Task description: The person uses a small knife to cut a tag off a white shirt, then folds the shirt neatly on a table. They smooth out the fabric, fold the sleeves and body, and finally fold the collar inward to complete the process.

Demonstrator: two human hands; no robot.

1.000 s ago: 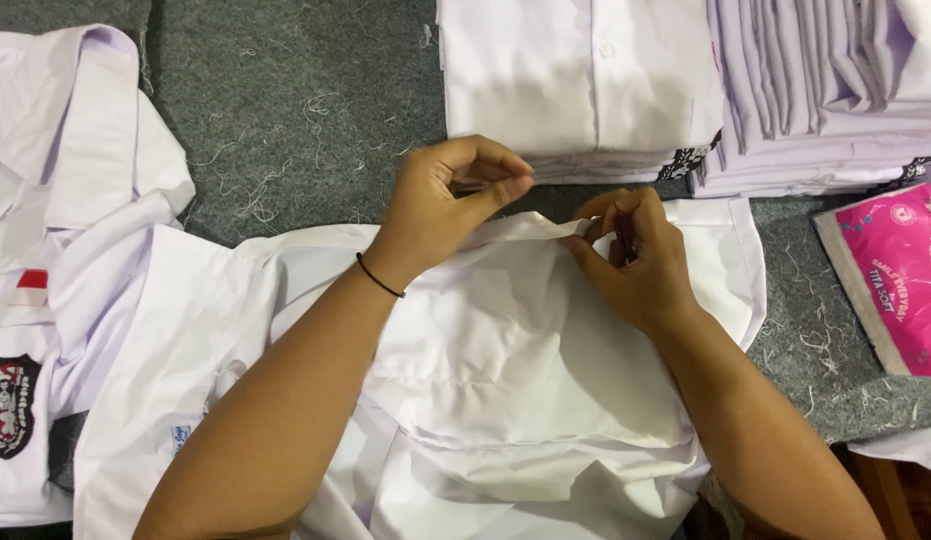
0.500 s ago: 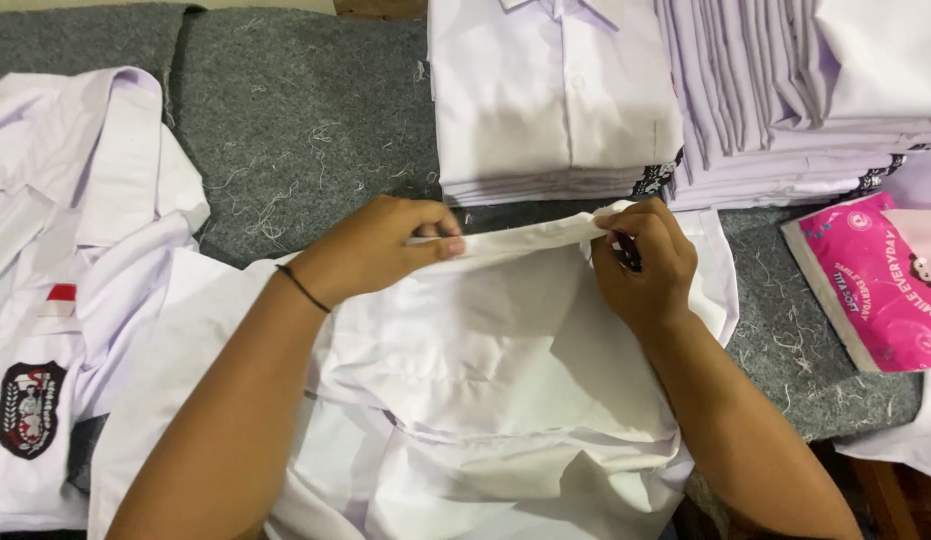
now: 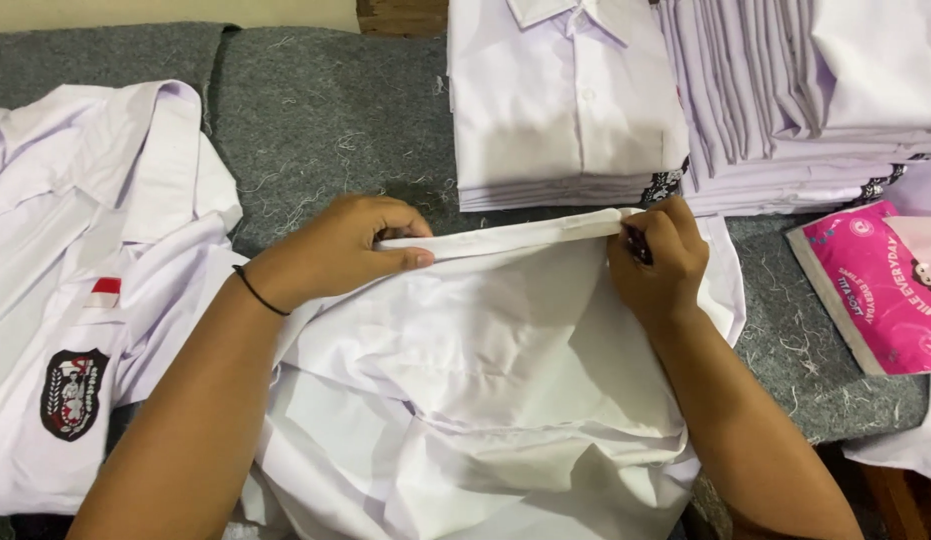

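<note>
L hand & R hand: fingers clamped on opposite ends of white shirt's folded edge, pulled taut. Shirt lies on grey worktop, w/ folded shirt stack just behind.

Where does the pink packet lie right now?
In the head view, the pink packet lies at the right edge on the grey felt, below the stacked white shirts.
</note>
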